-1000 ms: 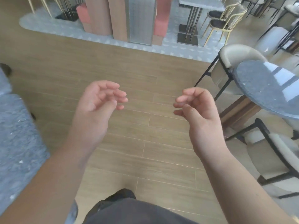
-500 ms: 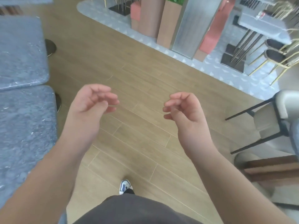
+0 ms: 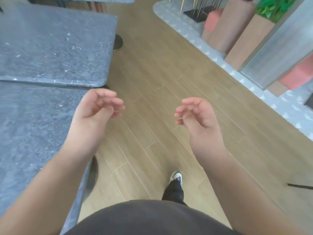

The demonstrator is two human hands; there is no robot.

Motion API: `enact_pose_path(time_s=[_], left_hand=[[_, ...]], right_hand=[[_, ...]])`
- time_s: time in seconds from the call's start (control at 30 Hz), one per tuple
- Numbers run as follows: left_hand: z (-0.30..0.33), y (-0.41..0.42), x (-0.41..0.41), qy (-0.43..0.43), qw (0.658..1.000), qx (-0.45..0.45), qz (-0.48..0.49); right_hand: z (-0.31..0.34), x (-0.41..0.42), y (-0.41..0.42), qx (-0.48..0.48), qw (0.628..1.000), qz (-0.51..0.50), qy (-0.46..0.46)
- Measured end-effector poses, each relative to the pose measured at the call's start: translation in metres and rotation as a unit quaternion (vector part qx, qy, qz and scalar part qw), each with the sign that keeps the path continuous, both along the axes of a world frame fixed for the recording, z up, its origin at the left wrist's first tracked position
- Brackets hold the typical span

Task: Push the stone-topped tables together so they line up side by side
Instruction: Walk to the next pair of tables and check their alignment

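Far left: two grey stone tabletops, far tabletop (image 3: pixel 55 46) and near tabletop (image 3: pixel 33 126), long edges meeting along a thin seam, right-hand ends roughly flush, far one's rounded corner poking slightly further right. Dark round base (image 3: pixel 118 42) showing under the far one, another dark base (image 3: pixel 93 173) under the near one's right edge

Left hand (image 3: pixel 94 114) raised over the near tabletop's right edge, palm turned inward, fingers (image 3: pixel 115 106) loosely curled, gripping nothing, no visible contact with the stone

Centre: wood-plank floor (image 3: pixel 152 73); dark top at bottom edge, one dark trouser leg and a white-and-blue shoe (image 3: pixel 177 177) stepping forward

Right hand (image 3: pixel 199 116) raised over the floor, well apart from both tabletops, palm facing the left hand, fingers loosely curled, empty

Right: grey patterned floor strip (image 3: pixel 186 29) curving along the wood; on it pink blocks (image 3: pixel 212 22), brown planter boxes (image 3: pixel 245 41) with green plant (image 3: pixel 274 7), grey metal-look panel (image 3: pixel 277 53). Thin dark bar (image 3: pixel 299 186) at right edge, can't tell what it is
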State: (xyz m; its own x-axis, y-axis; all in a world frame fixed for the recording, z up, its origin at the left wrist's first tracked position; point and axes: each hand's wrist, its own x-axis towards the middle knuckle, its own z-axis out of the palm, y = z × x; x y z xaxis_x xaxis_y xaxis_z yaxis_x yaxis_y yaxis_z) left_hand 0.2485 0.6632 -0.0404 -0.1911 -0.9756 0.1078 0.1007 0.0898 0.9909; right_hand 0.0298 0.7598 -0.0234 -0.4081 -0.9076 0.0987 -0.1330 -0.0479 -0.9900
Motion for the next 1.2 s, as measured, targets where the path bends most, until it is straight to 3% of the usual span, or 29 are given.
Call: enact_pose_path(time_s=[0.3, 0.6, 0.77, 1.0, 1.1, 1.2], left_hand=[[-0.027, -0.102, -0.067, -0.025, 0.993, 0.029, 0.115], [-0.051, -0.149, -0.105, -0.025, 0.950, 0.136, 0.281], [-0.088, -0.146, -0.085, -0.004, 0.903, 0.204, 0.377], [-0.167, -0.144, -0.048, 0.087, 0.833, 0.294, 0.460], [-0.203, -0.152, -0.035, 0.189, 0.792, 0.343, 0.469], [-0.234, -0.167, -0.028, 0.330, 0.724, 0.406, 0.449]], right_hand=[[-0.034, -0.084, -0.150, 0.023, 0.992, 0.123, -0.026], [-0.065, -0.118, -0.297, 0.085, 0.952, 0.294, -0.007], [-0.100, -0.078, -0.344, 0.132, 0.918, 0.373, -0.004], [-0.166, 0.002, -0.400, 0.214, 0.868, 0.442, 0.072], [-0.199, 0.037, -0.421, 0.281, 0.844, 0.443, 0.111], [-0.226, 0.065, -0.438, 0.368, 0.816, 0.426, 0.135]])
